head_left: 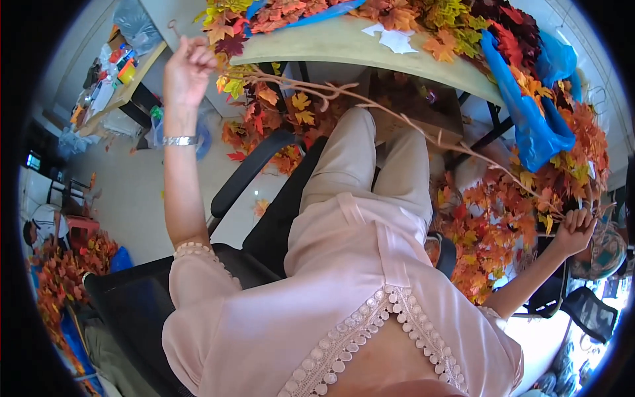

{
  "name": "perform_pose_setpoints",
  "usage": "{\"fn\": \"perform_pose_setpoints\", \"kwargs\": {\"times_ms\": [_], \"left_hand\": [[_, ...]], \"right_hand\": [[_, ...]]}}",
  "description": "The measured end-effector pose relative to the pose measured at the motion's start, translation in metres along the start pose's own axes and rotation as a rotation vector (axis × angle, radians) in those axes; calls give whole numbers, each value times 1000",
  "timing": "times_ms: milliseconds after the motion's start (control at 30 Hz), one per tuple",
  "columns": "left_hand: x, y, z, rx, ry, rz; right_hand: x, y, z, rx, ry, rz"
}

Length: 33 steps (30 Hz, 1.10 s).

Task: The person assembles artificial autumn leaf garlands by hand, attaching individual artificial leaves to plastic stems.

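A long, thin brown artificial branch [403,119] with short side twigs stretches across in front of me, over my lap. My left hand [188,69], raised at the upper left, is closed around one end, and a thin tip pokes out above the fingers. Far to the right, my right hand [575,231] has its fingers closed on the other end, where small twigs stick out past the fist. The branch itself looks mostly bare. Yellow and orange maple leaves [235,86] show beside the left hand; whether they are attached to it I cannot tell.
A pale table [331,45] ahead bears heaps of artificial maple leaves [390,13]. Blue plastic bags [529,126] hang at its right edge, above more leaf bunches [489,218]. A cardboard box [423,109] stands underneath. My chair has a black armrest [251,169]. A cluttered side table [126,86] stands left.
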<state>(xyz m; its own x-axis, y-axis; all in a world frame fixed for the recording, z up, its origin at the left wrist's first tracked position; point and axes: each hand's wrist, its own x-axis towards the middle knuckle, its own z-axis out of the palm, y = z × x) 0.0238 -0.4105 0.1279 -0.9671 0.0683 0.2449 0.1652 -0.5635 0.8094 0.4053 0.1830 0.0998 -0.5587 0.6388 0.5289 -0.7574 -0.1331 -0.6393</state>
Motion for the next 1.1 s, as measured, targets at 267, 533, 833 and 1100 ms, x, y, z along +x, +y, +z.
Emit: {"fn": "perform_pose_setpoints", "kwargs": {"times_ms": [267,533,833,1100], "left_hand": [[29,-24,10,-150,-382,-53],[-1,-30,104,-212,-537,-140],[-62,-47,179,-424,-786,-494],[-75,-46,188,-552,-1049,-463]], "right_hand": [[-14,41,49,-176,55,94],[-38,130,146,-341,-202,437],[-72,213,255,-116,-569,655],[-82,211,276,-276,-624,638]]}}
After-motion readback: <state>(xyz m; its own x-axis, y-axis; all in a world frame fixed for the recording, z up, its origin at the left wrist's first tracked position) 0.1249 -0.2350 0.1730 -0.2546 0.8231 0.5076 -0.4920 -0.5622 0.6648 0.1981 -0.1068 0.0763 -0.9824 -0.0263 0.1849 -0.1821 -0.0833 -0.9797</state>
